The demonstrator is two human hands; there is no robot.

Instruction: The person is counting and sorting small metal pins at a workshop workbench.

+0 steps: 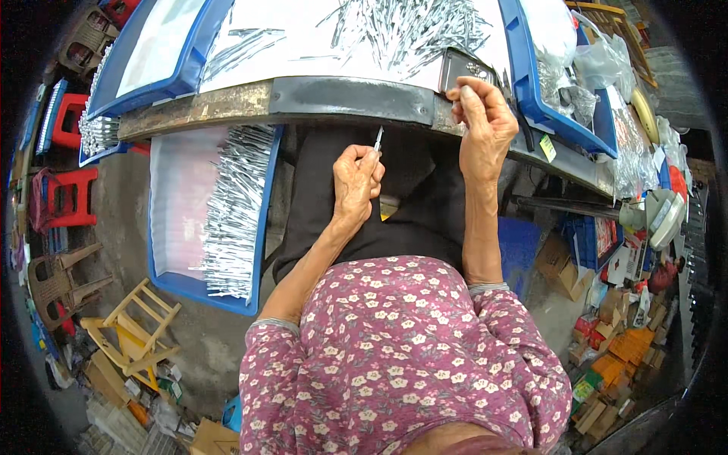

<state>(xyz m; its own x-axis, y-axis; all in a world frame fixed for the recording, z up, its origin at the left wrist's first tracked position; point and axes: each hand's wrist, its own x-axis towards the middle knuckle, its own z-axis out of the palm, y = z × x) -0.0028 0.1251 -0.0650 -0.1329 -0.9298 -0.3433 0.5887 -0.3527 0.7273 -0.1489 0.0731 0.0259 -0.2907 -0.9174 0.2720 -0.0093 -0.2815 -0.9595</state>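
Note:
My left hand is closed low over my lap, just in front of the table edge. Its fingers grip a thin silvery metal strip that sticks up past the fingertips. My right hand is raised at the table edge with thumb and fingertips pinched together. What they hold, if anything, is too small to make out. Right behind those fingers lies a small black tray with tiny shiny parts in it. A loose heap of similar thin metal strips spreads over the white tabletop beyond my hands.
A blue bin full of metal strips stands below the table, left of my legs. Blue trays flank the tabletop, the right one holding plastic bags. Red stools, a wooden frame and cardboard clutter surround me.

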